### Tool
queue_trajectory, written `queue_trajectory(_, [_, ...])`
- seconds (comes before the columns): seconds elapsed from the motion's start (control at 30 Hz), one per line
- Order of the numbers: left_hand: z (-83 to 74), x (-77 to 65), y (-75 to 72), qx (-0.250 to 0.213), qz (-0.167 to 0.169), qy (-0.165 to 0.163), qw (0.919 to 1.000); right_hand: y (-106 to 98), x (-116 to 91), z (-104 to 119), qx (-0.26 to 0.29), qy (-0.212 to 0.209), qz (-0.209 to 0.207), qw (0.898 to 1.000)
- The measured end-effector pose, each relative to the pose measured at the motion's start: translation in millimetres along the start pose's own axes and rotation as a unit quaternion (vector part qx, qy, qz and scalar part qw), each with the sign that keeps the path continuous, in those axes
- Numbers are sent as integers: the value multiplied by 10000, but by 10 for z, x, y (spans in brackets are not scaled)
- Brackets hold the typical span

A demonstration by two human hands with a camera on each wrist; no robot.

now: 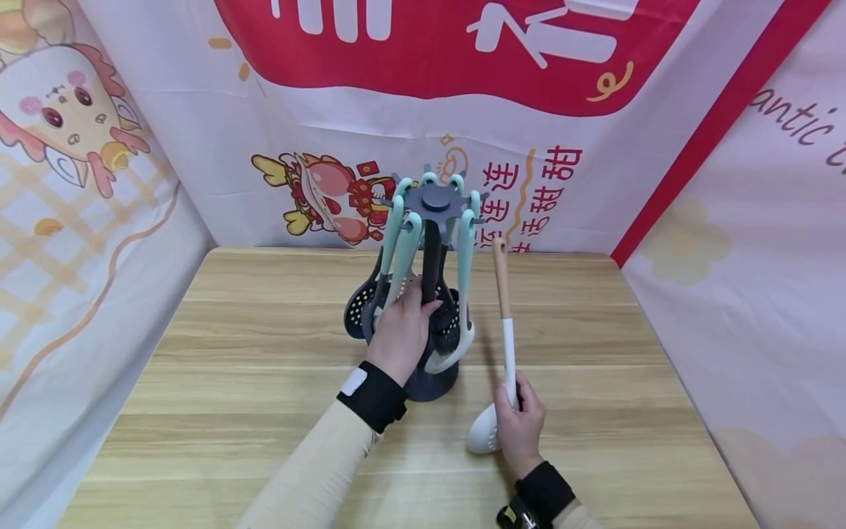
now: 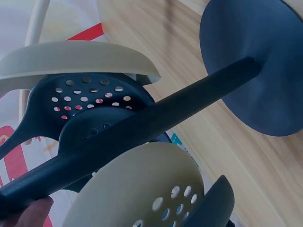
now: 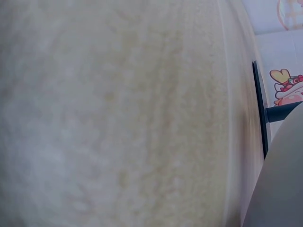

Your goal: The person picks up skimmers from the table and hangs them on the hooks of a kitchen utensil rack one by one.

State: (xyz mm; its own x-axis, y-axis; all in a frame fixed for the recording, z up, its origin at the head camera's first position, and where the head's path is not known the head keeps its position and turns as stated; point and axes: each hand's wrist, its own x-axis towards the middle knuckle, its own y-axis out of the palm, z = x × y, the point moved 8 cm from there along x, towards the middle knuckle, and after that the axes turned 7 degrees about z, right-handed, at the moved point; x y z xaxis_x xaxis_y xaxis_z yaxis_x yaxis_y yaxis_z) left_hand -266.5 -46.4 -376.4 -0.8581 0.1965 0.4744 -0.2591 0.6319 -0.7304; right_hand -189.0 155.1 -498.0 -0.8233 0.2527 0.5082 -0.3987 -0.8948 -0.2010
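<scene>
A dark utensil stand [image 1: 436,197] rises near the middle of the table, several teal-handled utensils hanging from its round top. My left hand [image 1: 403,334] grips its dark centre pole [image 2: 142,116], among the hanging heads. These include a dark slotted spoon [image 1: 360,308], a pale perforated spoon [image 2: 156,184] and a pale ladle [image 1: 456,356]. To the right of the stand, my right hand [image 1: 522,422] holds a white slotted spoon [image 1: 485,430] low on its shaft, close to the head. Its wooden handle end [image 1: 502,283] points toward the back wall.
The stand's round base [image 2: 255,94] rests on the wood-grain table [image 1: 251,353]. Printed cloth [image 1: 370,117] hangs behind the table and along both sides. Blurred table surface [image 3: 142,118] fills most of the right wrist view.
</scene>
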Motion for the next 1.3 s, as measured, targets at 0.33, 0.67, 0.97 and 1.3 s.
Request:
queue_trajectory(0.33, [-31,12,13,278,-126,149,9994,-35,-12,-27,38,-39,-61,10000])
queue_trajectory(0.67, [-33,14,30,492,-126,139,9986,-47,-10,63,118,-85,-220,9997])
queue_trajectory(0.97, [-36,14,16,477,-141,121,9987,-22,-31,-140,579,-410,-225,9972])
queue_trajectory(1.3, [-32,1,8,304,-188,96,9993,-30,3,21,949,-508,-197,9940])
